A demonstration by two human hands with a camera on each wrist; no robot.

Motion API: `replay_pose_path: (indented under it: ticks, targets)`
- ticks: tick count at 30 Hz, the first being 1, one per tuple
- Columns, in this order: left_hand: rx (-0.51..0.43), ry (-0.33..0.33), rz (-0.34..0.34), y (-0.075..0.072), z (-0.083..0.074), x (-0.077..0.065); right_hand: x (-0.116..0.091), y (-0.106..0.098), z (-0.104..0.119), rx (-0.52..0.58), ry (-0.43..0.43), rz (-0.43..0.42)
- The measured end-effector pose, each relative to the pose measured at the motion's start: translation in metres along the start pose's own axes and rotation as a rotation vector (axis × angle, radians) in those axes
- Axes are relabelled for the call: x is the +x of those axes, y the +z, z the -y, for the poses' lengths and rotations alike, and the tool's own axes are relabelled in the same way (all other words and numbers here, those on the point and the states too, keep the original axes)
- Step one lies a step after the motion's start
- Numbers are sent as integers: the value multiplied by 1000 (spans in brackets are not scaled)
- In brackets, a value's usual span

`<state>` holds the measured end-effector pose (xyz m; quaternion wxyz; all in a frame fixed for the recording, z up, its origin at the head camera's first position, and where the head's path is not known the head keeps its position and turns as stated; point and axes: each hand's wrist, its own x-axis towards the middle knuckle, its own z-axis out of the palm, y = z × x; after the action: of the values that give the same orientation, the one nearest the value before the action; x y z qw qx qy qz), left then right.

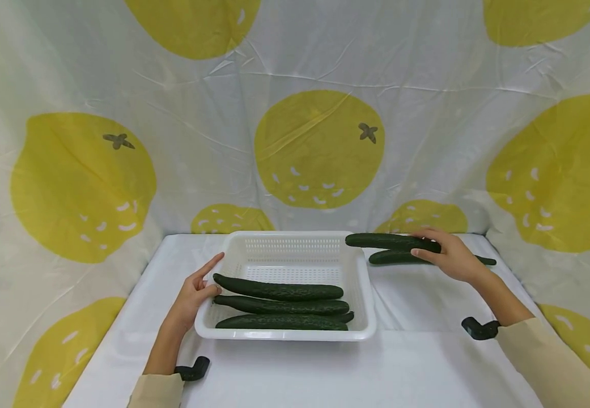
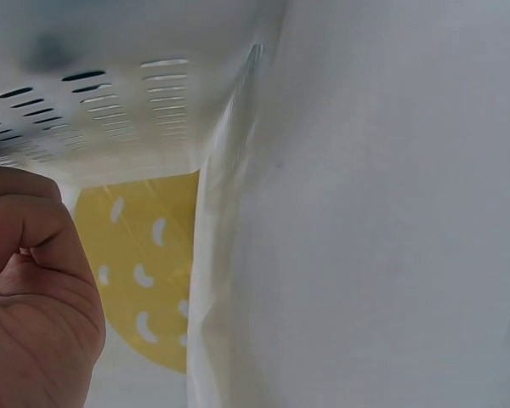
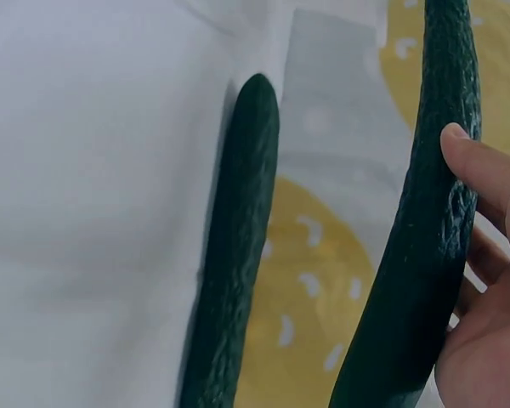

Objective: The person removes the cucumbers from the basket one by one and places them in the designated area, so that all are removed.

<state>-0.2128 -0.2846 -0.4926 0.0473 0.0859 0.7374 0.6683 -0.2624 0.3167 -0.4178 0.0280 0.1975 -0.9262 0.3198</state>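
My right hand grips a dark green cucumber near its right end, and its left end overlaps the basket's back right corner in the head view. In the right wrist view, the thumb presses one side of it and the fingers curl behind. Another cucumber lies on the table just below it, partly hidden by the hand. At the left, my left hand holds the rim of a white plastic basket, thumb on top and other fingers curled below. Several cucumbers lie side by side in the basket's front half.
A white cloth covers the table. Behind it hangs a white curtain printed with yellow lemons. Dark wrist cameras sit on both forearms. The basket has slotted walls.
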Motion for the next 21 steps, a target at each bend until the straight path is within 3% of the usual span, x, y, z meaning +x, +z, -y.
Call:
replay_pose_path:
  ticks: [10,21]
  targets:
    - [-2,15,1,0,-4,-2,-25,-15,-40,-46,36,5]
    - [10,-5,-21,1,0,0,-36,2,-77,-54,56,35]
